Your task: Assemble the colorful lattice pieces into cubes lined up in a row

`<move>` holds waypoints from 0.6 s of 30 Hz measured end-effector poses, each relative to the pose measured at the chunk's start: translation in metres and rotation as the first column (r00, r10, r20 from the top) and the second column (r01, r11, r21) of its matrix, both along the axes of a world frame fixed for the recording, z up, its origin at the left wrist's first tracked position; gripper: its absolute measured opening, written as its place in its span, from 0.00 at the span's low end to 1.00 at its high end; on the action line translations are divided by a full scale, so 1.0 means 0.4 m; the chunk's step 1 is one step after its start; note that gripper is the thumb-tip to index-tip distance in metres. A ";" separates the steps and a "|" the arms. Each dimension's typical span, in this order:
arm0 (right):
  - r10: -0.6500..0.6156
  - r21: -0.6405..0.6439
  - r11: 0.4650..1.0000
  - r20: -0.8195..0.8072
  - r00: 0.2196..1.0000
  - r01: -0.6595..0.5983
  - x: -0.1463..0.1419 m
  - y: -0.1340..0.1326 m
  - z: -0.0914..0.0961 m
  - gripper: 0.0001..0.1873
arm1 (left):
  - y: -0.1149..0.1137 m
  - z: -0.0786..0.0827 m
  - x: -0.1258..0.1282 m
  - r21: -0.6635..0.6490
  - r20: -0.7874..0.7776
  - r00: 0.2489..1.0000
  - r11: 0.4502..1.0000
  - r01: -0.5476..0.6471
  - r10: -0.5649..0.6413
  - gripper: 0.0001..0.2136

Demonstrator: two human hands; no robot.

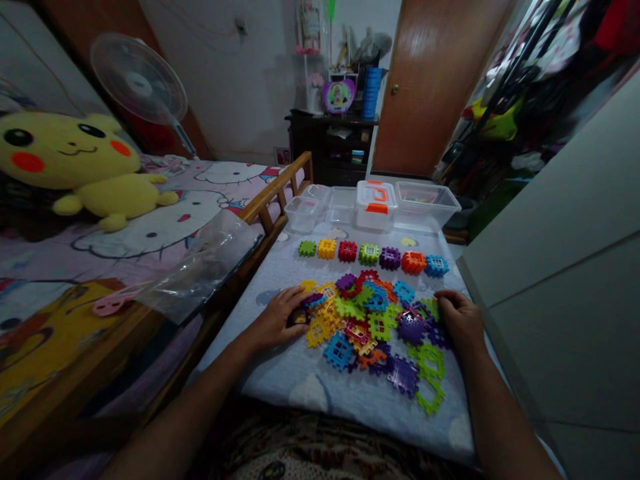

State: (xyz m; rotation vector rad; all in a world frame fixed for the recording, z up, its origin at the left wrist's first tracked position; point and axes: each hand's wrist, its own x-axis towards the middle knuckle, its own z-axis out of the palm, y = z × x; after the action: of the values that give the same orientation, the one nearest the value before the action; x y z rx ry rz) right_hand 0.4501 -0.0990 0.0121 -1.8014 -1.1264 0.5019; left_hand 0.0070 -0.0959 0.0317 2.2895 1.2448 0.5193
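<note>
A loose pile of colourful plastic interlocking tiles (359, 327) lies on the cloth-covered table in front of me. At its left edge rests my left hand (284, 315), thumb and fingers apart around a dark purple tile (299, 316); no firm grip shows. On the right side, my right hand (461, 319) has its fingers bent together at the edge of a green tile (430, 307), with the fingertips partly hidden. Beyond the pile, several stacks stand in a row by colour, from a green stack (307, 249) to a blue stack (437, 265).
Clear plastic bins (427, 203) and a lidded box with orange latches (376, 203) stand at the table's far end. A wooden bed rail (275, 193) runs along the left, with a plastic bag (200, 270) beside it. A white cabinet (560, 247) borders the right.
</note>
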 end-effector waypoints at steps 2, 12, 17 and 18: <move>0.002 -0.002 1.000 -0.014 1.000 -0.002 0.002 0.001 -0.003 0.18 | 0.006 -0.004 0.011 0.012 0.053 0.998 0.999 -0.031 0.031 0.28; 0.007 -0.005 1.000 -0.014 1.000 -0.007 0.004 -0.003 -0.005 0.17 | 0.029 0.001 0.041 -0.052 0.263 0.954 0.990 -0.131 0.140 0.15; 0.011 0.004 1.000 0.002 1.000 -0.011 0.001 -0.003 0.001 0.17 | 0.048 0.024 0.048 -0.103 0.285 0.932 0.974 -0.204 0.225 0.13; 0.010 0.003 1.000 0.006 1.000 -0.010 0.001 -0.003 0.001 0.17 | 0.052 0.027 0.048 -0.123 0.294 0.923 0.967 -0.222 0.249 0.13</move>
State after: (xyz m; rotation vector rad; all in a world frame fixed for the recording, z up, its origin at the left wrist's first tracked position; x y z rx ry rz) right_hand 0.4503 -0.1000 0.0126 -1.7966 -1.1400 0.5016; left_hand 0.0263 -0.0751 0.0427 1.9049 1.3596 0.8542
